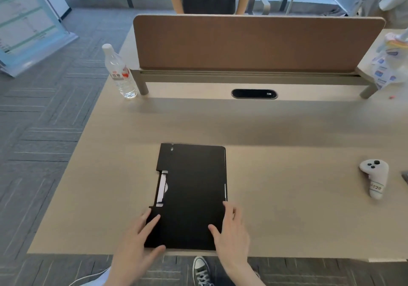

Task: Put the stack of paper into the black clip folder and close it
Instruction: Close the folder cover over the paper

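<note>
While the black clip folder (pixel 192 195) lies closed, both hands, left (pixel 139 241) and right (pixel 231 235), rest spread, seemingly touching it.

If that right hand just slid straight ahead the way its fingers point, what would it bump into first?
Probably nothing soon: the right hand points up along the right edge of the closed black clip folder, over bare beige desk. The brown divider panel stands far beyond.

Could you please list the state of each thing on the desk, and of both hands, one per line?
Black clip folder: closed, flat on the beige desk.
Clear plastic water bottle: upright, white cap on.
White game controller: lying untouched.
Left hand: open, fingers on folder's near left corner.
Right hand: open, resting at folder's near right edge.
</note>
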### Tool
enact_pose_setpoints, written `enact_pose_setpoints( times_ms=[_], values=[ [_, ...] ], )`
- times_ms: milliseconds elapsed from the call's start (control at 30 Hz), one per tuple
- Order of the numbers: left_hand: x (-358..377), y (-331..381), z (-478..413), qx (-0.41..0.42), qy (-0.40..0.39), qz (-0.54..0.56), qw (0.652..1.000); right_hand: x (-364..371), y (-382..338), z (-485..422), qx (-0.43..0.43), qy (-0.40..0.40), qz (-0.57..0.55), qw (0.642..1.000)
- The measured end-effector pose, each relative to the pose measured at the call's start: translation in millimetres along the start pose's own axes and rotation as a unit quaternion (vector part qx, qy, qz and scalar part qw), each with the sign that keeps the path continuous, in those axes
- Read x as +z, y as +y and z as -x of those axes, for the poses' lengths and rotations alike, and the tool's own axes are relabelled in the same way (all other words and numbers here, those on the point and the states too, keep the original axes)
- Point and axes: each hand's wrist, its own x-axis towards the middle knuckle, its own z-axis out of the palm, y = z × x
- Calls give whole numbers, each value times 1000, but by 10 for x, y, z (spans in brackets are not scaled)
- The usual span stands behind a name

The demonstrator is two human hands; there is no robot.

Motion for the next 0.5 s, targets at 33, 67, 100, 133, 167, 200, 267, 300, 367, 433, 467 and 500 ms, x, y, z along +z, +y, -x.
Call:
enact_pose_setpoints(
  times_ms=[33, 67, 100, 133, 167, 200, 267, 300, 367, 433, 467, 500],
  values=[
    [31, -38, 30, 11, -11, -10, 1000, 21, 16, 27, -37, -1, 6, 999],
    [68, -41, 52, 17, -12, -17, 1000, 49, 48, 48, -71, -13, 9, 997],
    [119, -17, 62, 28, -4, -22, 999, 70, 104, 67, -102, -21, 14, 994],
    [178, 22, 65, 33, 2, -30, 999, 79, 179, 93, -122, -40, 24, 991],
    [237, 67, 59, 35, 3, -40, 999, 78, 269, 114, -139, -50, 39, 988],
    [296, 123, 45, 37, -3, -49, 998, 53, 370, 127, -144, -58, 55, 986],
    [381, 322, 10, 49, -30, -63, 996, -32, 588, 123, -141, -56, 79, 985],
    [438, 468, -23, 56, -35, -74, 995, -102, 712, 103, -135, -61, 83, 986],
    [520, 805, -96, 60, -32, -69, 995, -260, 948, 37, -134, -61, 92, 985],
    [587, 1195, -200, 40, -52, -40, 997, -441, 1226, -47, -128, -62, 108, 984],
    [622, 1356, -267, 34, -57, -45, 997, -532, 1331, -109, -126, -64, 118, 983],
    [674, 1513, -341, 42, -59, -56, 996, -616, 1444, -185, -123, -60, 125, 983]
  ],
)
